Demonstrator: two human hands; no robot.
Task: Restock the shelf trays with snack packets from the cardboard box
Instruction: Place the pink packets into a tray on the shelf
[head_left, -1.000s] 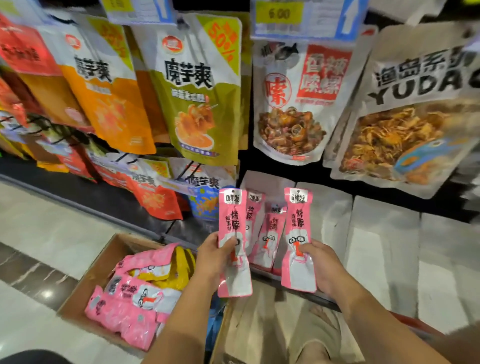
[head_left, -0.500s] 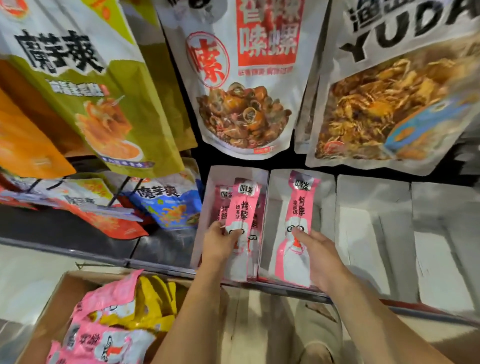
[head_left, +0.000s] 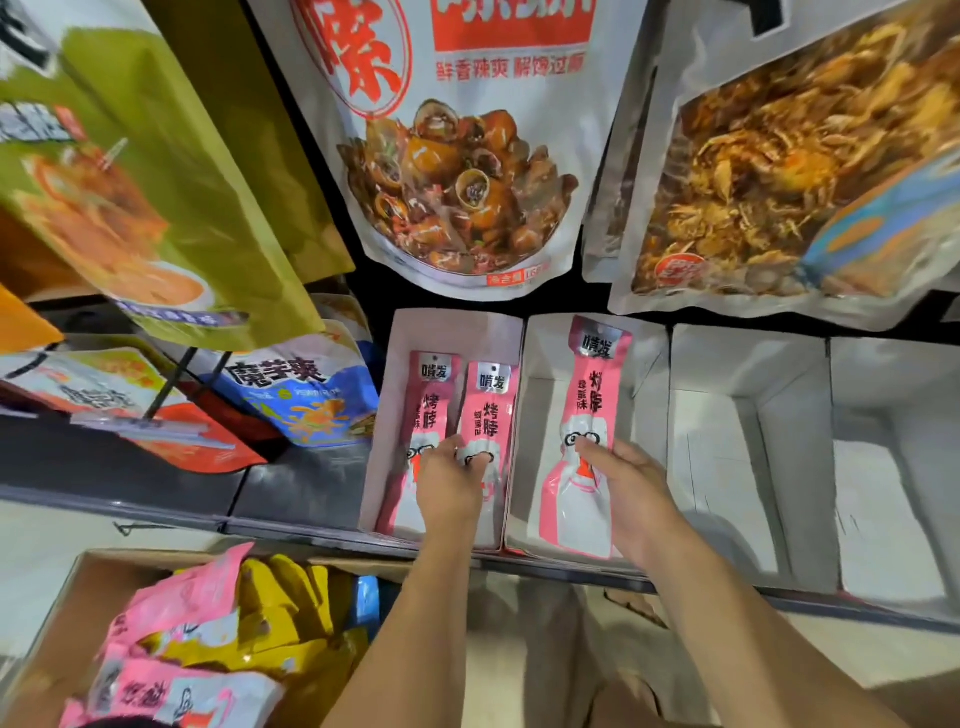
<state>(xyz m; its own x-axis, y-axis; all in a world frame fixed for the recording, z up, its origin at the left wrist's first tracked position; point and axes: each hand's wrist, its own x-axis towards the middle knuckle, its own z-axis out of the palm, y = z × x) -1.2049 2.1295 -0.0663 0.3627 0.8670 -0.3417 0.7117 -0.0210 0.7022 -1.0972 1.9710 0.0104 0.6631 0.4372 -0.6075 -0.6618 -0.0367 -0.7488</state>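
Two white shelf trays stand side by side. The left tray holds two pink snack packets, one on the left and one on the right. My left hand pinches the lower part of the right one. In the second tray lies one pink packet, and my right hand grips its lower right edge with the thumb on top. The cardboard box sits at the bottom left with several pink packets and yellow packets in it.
Two more white trays stand to the right. Large hanging bags overhang the trays: a green one, a snail one and a crab one. A blue bag lies left of the trays.
Both hands have carried their pink packets from the air in front of the shelf down into the two left trays. The view has closed in on the trays.
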